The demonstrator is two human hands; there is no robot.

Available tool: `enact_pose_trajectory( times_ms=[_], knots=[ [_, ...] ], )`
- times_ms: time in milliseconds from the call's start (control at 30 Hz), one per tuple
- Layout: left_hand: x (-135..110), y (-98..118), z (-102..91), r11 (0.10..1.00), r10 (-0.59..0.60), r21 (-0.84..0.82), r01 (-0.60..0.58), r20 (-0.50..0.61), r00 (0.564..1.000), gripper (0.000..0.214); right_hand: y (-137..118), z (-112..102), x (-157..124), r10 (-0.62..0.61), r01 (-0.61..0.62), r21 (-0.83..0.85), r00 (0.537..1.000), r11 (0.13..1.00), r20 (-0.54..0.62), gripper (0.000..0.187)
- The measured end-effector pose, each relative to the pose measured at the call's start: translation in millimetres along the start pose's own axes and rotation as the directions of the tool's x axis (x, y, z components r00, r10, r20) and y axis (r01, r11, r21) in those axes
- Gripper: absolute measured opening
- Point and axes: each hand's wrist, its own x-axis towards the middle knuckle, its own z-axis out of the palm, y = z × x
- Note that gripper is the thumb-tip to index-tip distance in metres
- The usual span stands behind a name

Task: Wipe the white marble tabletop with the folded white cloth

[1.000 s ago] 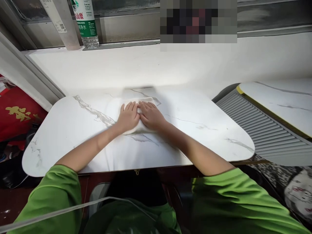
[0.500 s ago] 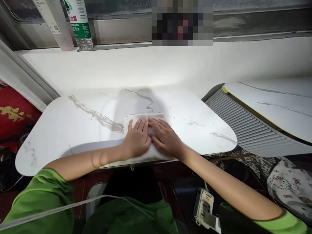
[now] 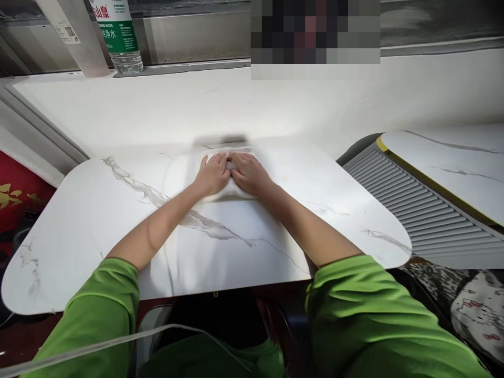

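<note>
A folded white cloth lies flat near the back edge of a white marble-patterned table. On its left half rests my left hand, palm down with the fingers stretched out. My right hand presses flat on the right half, its fingers also extended. The fingertips and thumbs of both hands nearly meet in the middle. Both palms hide much of the cloth.
Against the window, a water bottle with a green label and a tall translucent container stand on the ledge. To the right is a second marble-patterned table with a grey ribbed side. A thin white cable crosses in front of me.
Both hands have slid the cloth away from me, from the table's front edge to its back. My arms are now stretched further forward, and the view has shifted slightly.
</note>
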Motion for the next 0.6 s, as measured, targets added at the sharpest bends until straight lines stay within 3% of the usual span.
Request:
enact_pose_trajectory(
  times_ms=[133,300,467,600],
  knots=[
    [27.2,-16.9,-0.7,1.0,-0.006,0.001,0.006,-0.032,0.999,0.051,14.0,9.9,29.3,0.031,-0.031,-0.017,0.999,0.999,-0.019,0.037],
    [38.8,-21.9,1.9,0.999,-0.043,0.032,0.044,-0.047,0.998,0.05,20.5,13.1,42.9,0.046,-0.046,-0.022,0.999,0.999,-0.025,0.038],
    [30.1,-15.8,1.0,0.996,-0.046,0.081,0.05,-0.04,0.998,0.051,21.0,15.7,36.4,0.04,-0.041,-0.014,0.999,0.999,-0.037,0.037],
    [7.1,3.5,-0.8,0.991,-0.061,0.119,0.062,-0.014,0.998,0.052,15.0,9.3,12.5,-0.02,0.019,-0.02,1.0,1.0,-0.022,0.04]
  ],
)
